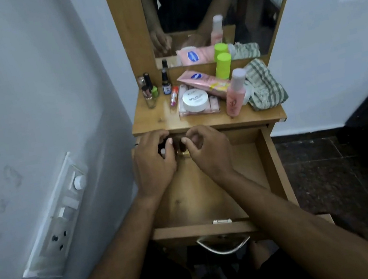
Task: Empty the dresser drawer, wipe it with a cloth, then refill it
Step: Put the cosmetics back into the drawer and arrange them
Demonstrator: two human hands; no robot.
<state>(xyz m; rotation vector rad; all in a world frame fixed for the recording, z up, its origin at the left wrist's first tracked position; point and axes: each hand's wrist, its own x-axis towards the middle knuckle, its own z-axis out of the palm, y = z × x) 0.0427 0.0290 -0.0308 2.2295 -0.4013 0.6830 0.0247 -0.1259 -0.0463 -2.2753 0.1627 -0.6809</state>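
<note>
wooden drawer (277,167), both hands inside

A pale bluish-white wall (24,93) fills the left side; a white switch panel (57,216) is mounted on it at a slant, with a round knob near its upper end and sockets lower down; a mirror (209,8) in a wooden frame stands upright at the top centre; on the right, a dark speckled floor (330,178) runs beneath another pale wall (334,53); something dark lines that wall's far right edge, too blurred to identify.
</note>
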